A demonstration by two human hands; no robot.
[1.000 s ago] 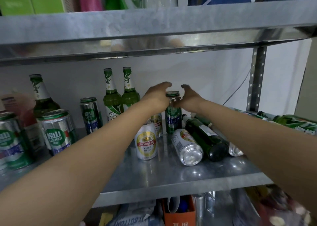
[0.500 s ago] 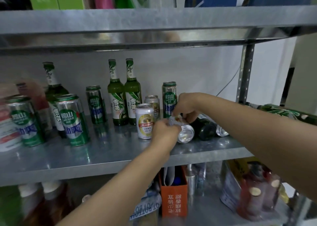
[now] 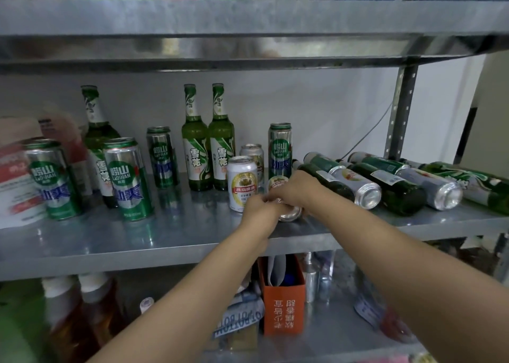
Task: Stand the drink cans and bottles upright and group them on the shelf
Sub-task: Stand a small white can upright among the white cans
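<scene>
Both hands grip a white-and-gold can (image 3: 289, 212) lying on its side near the front of the metal shelf (image 3: 165, 241). My left hand (image 3: 260, 211) holds its near end and my right hand (image 3: 296, 189) covers its far end. Just left of it stands a matching white can (image 3: 242, 183), with another (image 3: 252, 154) behind. A tall green can (image 3: 279, 149) stands behind my hands. Two green bottles (image 3: 209, 148) stand upright at the back. To the right, several dark bottles (image 3: 391, 188) and silver cans (image 3: 358, 185) lie on their sides.
Tall green cans (image 3: 126, 178) and another upright bottle (image 3: 95, 131) stand at the left, beside a blurred red-and-white pack (image 3: 16, 175). The upper shelf (image 3: 248, 24) hangs low overhead. A steel upright (image 3: 399, 109) is at the right. An orange box (image 3: 283, 307) sits below.
Both hands left the tall green can standing at the back and came forward onto the lying white-and-gold can. The view pulled back, showing more of the shelf's right side.
</scene>
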